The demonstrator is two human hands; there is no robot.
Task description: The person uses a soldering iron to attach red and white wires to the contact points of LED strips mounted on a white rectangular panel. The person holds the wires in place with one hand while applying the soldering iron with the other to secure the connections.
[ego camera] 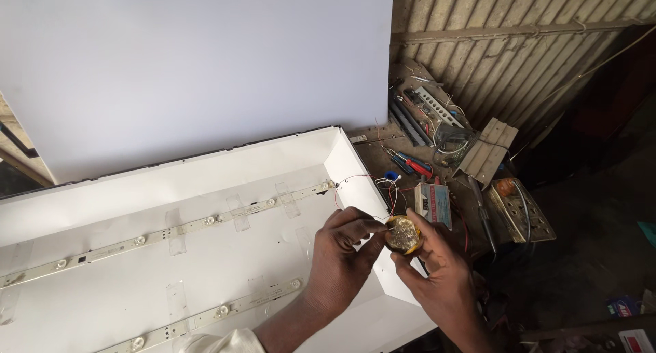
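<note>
I see the small yellow tin (403,234) of greyish paste just off the right end of the white backlight tray (205,168), held up between both hands. My right hand (441,278) cups it, fingers closed round its rim. My left hand (339,257) pinches a thin wire (372,220) at the tin's edge, fingertips together. I judge the wire could tug loose from the upper LED strip (171,231) on the tray, since its red lead (355,180) runs taut.

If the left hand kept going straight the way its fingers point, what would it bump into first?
The left hand points right, toward the small round yellow tin held by the right hand. It would meet that tin almost at once; its fingertips look close to touching it already, though depth is unclear.
</note>
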